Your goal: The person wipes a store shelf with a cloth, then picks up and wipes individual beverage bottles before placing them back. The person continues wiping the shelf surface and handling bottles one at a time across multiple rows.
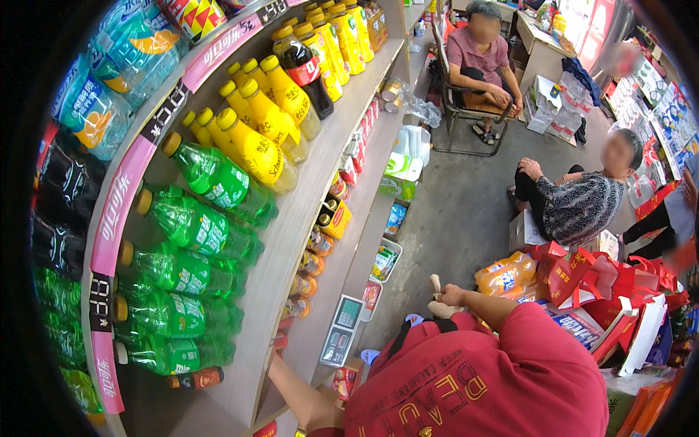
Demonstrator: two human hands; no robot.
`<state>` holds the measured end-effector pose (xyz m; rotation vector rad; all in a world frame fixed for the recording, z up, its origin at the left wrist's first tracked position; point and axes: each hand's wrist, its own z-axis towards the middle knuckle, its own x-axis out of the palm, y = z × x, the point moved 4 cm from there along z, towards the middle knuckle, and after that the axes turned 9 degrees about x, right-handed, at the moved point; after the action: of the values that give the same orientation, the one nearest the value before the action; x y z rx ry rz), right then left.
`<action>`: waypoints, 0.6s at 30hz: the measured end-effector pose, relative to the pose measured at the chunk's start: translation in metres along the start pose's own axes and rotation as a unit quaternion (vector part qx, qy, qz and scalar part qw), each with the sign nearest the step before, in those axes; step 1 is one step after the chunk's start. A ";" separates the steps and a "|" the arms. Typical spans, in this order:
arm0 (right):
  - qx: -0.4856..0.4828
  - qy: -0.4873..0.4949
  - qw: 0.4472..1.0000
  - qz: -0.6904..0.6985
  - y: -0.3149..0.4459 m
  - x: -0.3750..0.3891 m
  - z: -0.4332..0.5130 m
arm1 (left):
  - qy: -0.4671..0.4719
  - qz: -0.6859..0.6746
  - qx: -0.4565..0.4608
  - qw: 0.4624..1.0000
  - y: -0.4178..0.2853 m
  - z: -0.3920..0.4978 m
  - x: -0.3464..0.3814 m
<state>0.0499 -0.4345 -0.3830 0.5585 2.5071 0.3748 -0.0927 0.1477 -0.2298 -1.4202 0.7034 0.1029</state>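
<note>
My right hand [452, 295] is closed around a beige cloth item [443, 309], possibly a glove, in front of my red shirt. My left forearm [297, 388] reaches into the lower shelving at the bottom left, and the hand itself is hidden behind the shelf boards. Above it, the wooden shelf [297, 240] holds green soda bottles [191, 273] lying on their sides, yellow-labelled bottles [262, 147] and a cola bottle [306, 71]. A small dark bottle [196, 378] lies at the end of the green row.
Red bags [584, 278] and orange drink bottles [505, 276] are piled at the right. A digital scale [342, 330] lies by the lower shelf. One person [480, 65] sits in a chair, another [579, 202] sits on a box, and a third [663, 213] is at the right edge.
</note>
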 end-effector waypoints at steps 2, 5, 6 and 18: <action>-0.001 -0.003 1.000 -0.016 0.002 0.001 0.002 | -0.008 0.024 0.009 1.000 -0.003 0.000 -0.001; 0.000 -0.018 1.000 -0.021 0.003 0.004 0.005 | -0.011 0.062 0.018 0.998 -0.005 -0.002 -0.002; 0.006 -0.011 1.000 -0.023 0.003 0.006 0.009 | -0.012 0.072 0.024 0.997 -0.007 -0.002 -0.004; -0.048 0.037 0.997 -0.046 0.042 -0.003 -0.002 | -0.034 0.214 0.098 0.971 -0.020 -0.019 -0.023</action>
<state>0.0637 -0.3996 -0.3643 0.3972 2.5594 0.4861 -0.1092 0.1346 -0.2005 -1.0538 0.9296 0.4065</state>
